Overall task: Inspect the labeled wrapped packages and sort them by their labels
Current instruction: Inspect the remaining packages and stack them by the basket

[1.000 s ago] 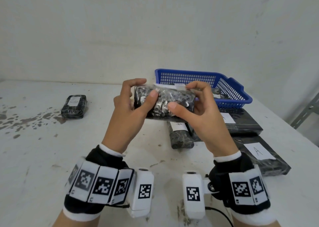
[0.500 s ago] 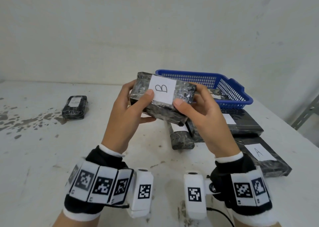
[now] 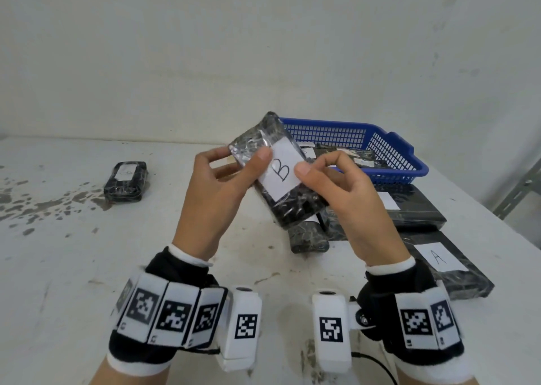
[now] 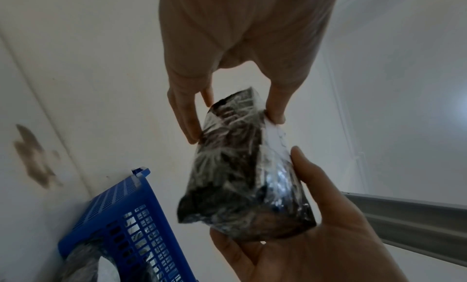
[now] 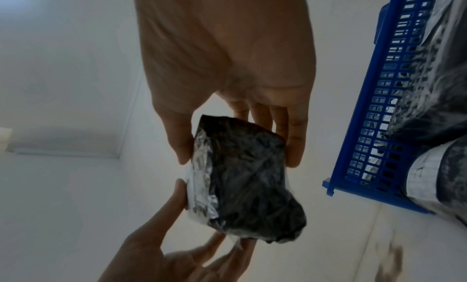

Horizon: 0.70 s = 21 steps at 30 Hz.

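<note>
Both hands hold a black plastic-wrapped package [image 3: 281, 174] above the table, its white label marked B facing me. My left hand [image 3: 231, 177] pinches its upper left end between thumb and fingers. My right hand [image 3: 330, 179] pinches its right side, thumb on the label's edge. The left wrist view shows the same package [image 4: 242, 174] between both hands, as does the right wrist view, where the package [image 5: 250, 178] is seen from below. A small labelled package [image 3: 126, 181] lies alone at the far left. Flat black packages, one marked A [image 3: 445, 264], lie at the right.
A blue plastic basket [image 3: 389, 150] with several wrapped packages stands at the back right against the wall. Another small wrapped package [image 3: 307, 238] lies on the table under the held one. The white table [image 3: 73, 267] has dark stains at its left. A metal shelf post [image 3: 518, 191] stands at the far right.
The package was turned from its plain side to show label B, then rotated from lying across to tilted lengthwise, label upright. Both hands shifted their grip.
</note>
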{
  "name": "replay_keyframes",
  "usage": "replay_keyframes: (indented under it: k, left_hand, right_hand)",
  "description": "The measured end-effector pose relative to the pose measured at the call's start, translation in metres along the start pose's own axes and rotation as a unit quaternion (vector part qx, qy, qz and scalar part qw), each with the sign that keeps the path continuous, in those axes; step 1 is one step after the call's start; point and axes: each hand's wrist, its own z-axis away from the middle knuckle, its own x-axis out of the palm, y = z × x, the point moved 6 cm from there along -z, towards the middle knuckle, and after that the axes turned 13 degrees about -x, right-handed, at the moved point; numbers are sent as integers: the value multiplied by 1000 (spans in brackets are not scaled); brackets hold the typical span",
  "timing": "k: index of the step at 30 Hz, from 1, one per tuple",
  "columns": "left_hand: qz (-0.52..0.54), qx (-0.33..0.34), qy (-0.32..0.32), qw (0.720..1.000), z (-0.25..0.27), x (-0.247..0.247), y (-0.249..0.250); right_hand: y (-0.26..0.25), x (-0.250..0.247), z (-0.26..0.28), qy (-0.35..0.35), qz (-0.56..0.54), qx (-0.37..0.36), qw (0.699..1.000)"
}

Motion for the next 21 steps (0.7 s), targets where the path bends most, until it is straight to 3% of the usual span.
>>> replay_keyframes:
  k: [13,21]
  left_hand:
    - [-92,127,-65,986,13,14,15]
    - [-88,120,-84,985,14,18,13]
  right_hand:
    - [-6,4,-1,-11,41,-24,999]
    - [5,4,-1,-26,43,-9,999]
